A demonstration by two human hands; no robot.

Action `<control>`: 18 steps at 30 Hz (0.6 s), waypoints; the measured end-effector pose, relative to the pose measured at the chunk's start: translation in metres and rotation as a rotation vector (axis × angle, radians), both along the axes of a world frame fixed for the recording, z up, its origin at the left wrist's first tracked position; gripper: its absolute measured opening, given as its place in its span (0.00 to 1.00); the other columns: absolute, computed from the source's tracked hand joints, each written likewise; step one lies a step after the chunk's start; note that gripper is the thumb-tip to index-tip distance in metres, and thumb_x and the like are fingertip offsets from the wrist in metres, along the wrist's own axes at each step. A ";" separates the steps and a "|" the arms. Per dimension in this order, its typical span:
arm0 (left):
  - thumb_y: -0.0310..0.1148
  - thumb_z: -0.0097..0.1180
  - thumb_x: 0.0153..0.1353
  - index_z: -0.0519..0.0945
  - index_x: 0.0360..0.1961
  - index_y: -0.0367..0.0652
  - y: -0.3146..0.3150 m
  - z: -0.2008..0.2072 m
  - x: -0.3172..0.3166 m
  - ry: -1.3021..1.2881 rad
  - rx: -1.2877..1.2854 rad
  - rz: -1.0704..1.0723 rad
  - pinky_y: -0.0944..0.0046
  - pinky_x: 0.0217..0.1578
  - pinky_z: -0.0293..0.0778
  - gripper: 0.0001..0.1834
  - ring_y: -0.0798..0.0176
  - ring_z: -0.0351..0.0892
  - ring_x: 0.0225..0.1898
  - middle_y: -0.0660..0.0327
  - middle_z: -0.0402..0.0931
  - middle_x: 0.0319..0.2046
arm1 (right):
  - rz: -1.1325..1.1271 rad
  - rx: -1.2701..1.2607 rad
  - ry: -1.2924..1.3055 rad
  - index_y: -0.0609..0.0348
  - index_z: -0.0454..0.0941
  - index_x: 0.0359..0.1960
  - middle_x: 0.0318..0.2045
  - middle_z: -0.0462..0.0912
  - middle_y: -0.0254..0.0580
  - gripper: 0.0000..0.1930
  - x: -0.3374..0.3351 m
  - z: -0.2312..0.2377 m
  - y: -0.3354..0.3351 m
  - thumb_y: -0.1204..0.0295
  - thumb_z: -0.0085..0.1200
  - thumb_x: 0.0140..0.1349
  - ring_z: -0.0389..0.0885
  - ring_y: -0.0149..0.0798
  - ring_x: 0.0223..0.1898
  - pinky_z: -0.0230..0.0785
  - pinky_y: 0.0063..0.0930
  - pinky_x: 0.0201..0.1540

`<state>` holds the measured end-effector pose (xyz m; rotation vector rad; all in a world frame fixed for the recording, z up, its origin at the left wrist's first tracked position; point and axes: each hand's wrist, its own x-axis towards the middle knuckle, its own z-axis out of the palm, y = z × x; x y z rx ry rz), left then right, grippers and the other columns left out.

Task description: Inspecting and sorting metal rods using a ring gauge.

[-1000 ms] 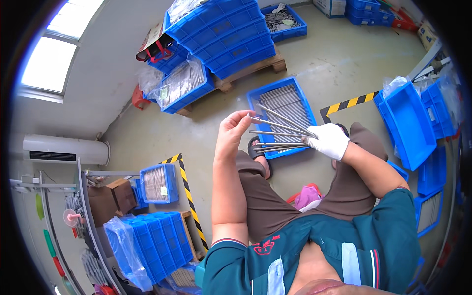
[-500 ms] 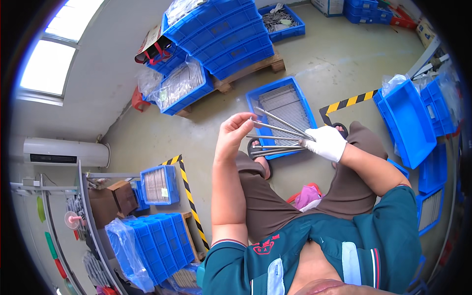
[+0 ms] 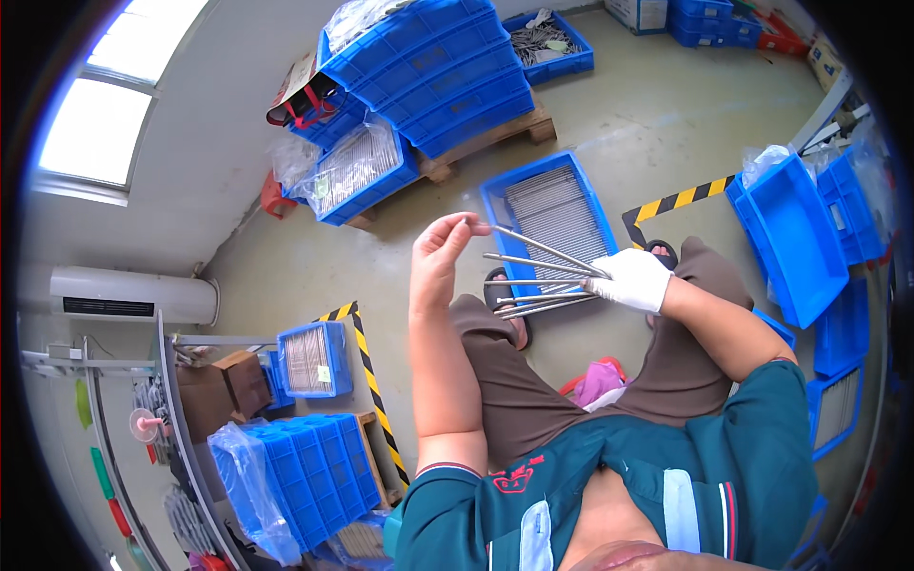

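rods (image 3: 533, 282), clamped in right hand (image 3: 636, 279), fan above left edge of tray (image 3: 495, 197). left hand (image 3: 440, 249) pinches one tip, apparently selecting; next calls for a straight pull.

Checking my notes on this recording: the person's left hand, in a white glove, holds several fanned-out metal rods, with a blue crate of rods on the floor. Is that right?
Not quite: the head view shows the right hand, in a white glove, holding several fanned-out metal rods, with a blue crate of rods on the floor.
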<state>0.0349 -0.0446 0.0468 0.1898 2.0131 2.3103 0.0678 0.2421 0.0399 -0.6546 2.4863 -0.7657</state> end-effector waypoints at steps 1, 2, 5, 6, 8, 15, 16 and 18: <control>0.33 0.56 0.61 0.78 0.42 0.36 0.005 -0.002 0.001 -0.028 0.002 -0.044 0.67 0.50 0.67 0.13 0.66 0.77 0.42 0.58 0.81 0.35 | 0.026 -0.005 -0.009 0.55 0.76 0.31 0.28 0.79 0.51 0.20 0.001 0.000 0.000 0.51 0.42 0.63 0.77 0.54 0.33 0.67 0.42 0.37; 0.33 0.56 0.61 0.78 0.42 0.36 0.008 -0.002 0.002 -0.032 0.007 -0.045 0.67 0.50 0.67 0.13 0.66 0.77 0.42 0.58 0.81 0.35 | 0.052 -0.010 -0.020 0.55 0.76 0.31 0.28 0.79 0.51 0.20 0.001 0.000 -0.001 0.51 0.42 0.63 0.77 0.54 0.33 0.67 0.42 0.37; 0.33 0.56 0.60 0.78 0.43 0.36 0.012 -0.002 0.002 -0.075 -0.003 -0.116 0.67 0.50 0.66 0.13 0.66 0.77 0.43 0.58 0.80 0.36 | 0.061 0.013 -0.032 0.55 0.77 0.32 0.28 0.79 0.51 0.21 0.002 0.001 -0.001 0.50 0.41 0.63 0.77 0.54 0.33 0.68 0.42 0.37; 0.33 0.56 0.60 0.78 0.43 0.35 0.011 -0.002 0.002 -0.083 -0.004 -0.123 0.67 0.50 0.66 0.13 0.66 0.77 0.42 0.59 0.80 0.36 | 0.065 0.017 -0.040 0.55 0.77 0.32 0.29 0.79 0.51 0.21 0.002 0.001 -0.001 0.50 0.41 0.63 0.77 0.54 0.34 0.68 0.42 0.38; 0.32 0.57 0.60 0.78 0.43 0.35 0.008 -0.003 0.001 -0.092 -0.005 -0.136 0.67 0.50 0.66 0.14 0.66 0.77 0.42 0.59 0.80 0.37 | 0.067 0.022 -0.023 0.55 0.77 0.32 0.29 0.79 0.51 0.21 0.002 -0.002 -0.001 0.50 0.41 0.62 0.78 0.54 0.34 0.68 0.42 0.38; 0.30 0.56 0.59 0.77 0.44 0.33 0.006 -0.002 0.003 -0.116 -0.031 -0.230 0.64 0.50 0.68 0.14 0.63 0.77 0.43 0.56 0.79 0.38 | 0.102 -0.084 -0.061 0.56 0.77 0.33 0.28 0.79 0.52 0.22 0.003 -0.013 0.002 0.50 0.41 0.63 0.77 0.53 0.33 0.68 0.40 0.37; 0.30 0.57 0.59 0.77 0.45 0.34 0.007 -0.002 0.003 -0.105 0.024 -0.258 0.64 0.51 0.67 0.14 0.63 0.77 0.44 0.55 0.79 0.39 | 0.103 -0.085 -0.062 0.56 0.77 0.33 0.28 0.79 0.52 0.22 0.003 -0.012 0.001 0.50 0.41 0.63 0.77 0.53 0.33 0.68 0.40 0.37; 0.30 0.57 0.59 0.76 0.45 0.34 0.010 0.001 0.005 -0.099 0.035 -0.270 0.64 0.51 0.67 0.14 0.63 0.77 0.44 0.55 0.79 0.39 | 0.113 -0.178 -0.209 0.59 0.77 0.32 0.26 0.78 0.52 0.23 0.002 -0.009 -0.002 0.50 0.41 0.63 0.76 0.52 0.31 0.67 0.39 0.36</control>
